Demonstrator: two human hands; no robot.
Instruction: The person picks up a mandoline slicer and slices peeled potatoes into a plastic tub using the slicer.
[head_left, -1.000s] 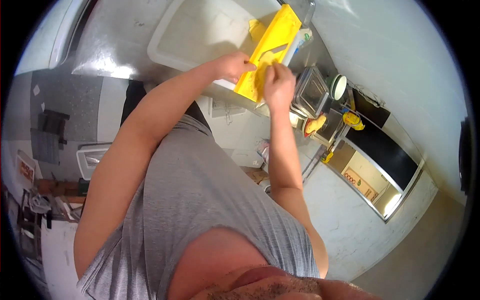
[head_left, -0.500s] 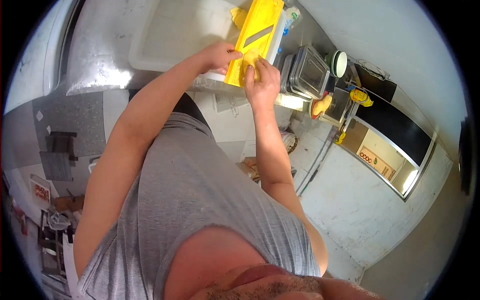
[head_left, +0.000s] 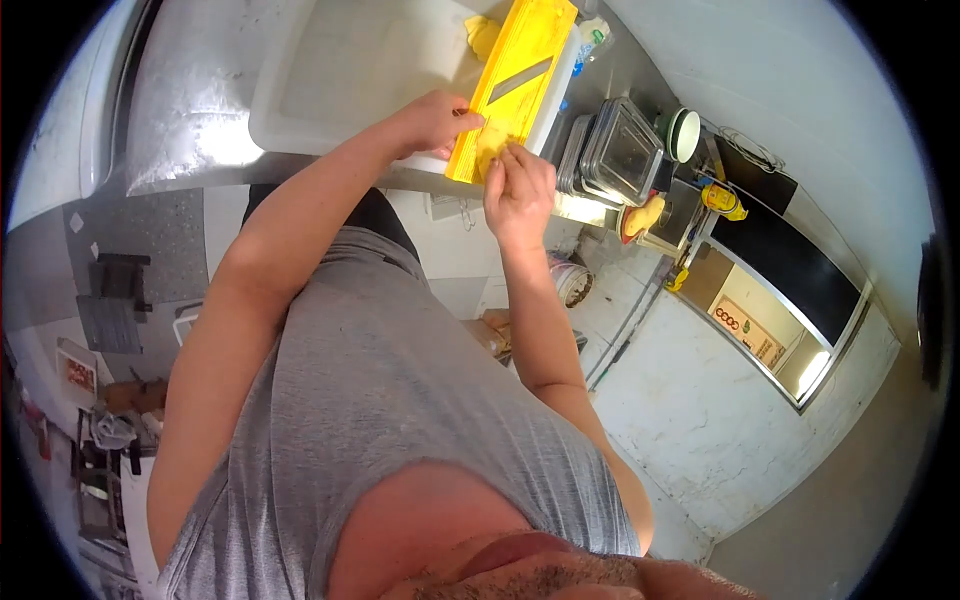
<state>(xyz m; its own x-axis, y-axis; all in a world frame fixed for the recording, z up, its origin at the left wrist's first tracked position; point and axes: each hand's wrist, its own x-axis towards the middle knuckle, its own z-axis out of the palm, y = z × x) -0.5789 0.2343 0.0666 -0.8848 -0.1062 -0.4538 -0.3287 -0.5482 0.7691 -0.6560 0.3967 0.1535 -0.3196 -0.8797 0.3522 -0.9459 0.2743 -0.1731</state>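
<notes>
A yellow slicer (head_left: 527,52) with a slanted metal blade lies tilted across the right end of a white plastic tub (head_left: 300,70). My left hand (head_left: 437,122) grips the slicer's left edge, thumb on top and fingers partly hidden beneath. My right hand (head_left: 520,190) is closed over a pale yellow piece (head_left: 492,143) on the slicer's near part, below the blade; the fingers hide some of it. Yellow slices (head_left: 483,37) lie in the tub, left of the slicer.
Clear containers (head_left: 622,150) are stacked on the metal counter (head_left: 190,120), right of the tub. Beyond them are a green-and-white bowl (head_left: 683,135) and a yellow piece in a red-rimmed dish (head_left: 640,218). A plastic bag (head_left: 592,35) lies by the slicer's far end.
The camera view has shifted. Since half a second ago, my right hand has slid the yellow piece down the slicer toward my body, away from the blade. My left hand keeps its hold.
</notes>
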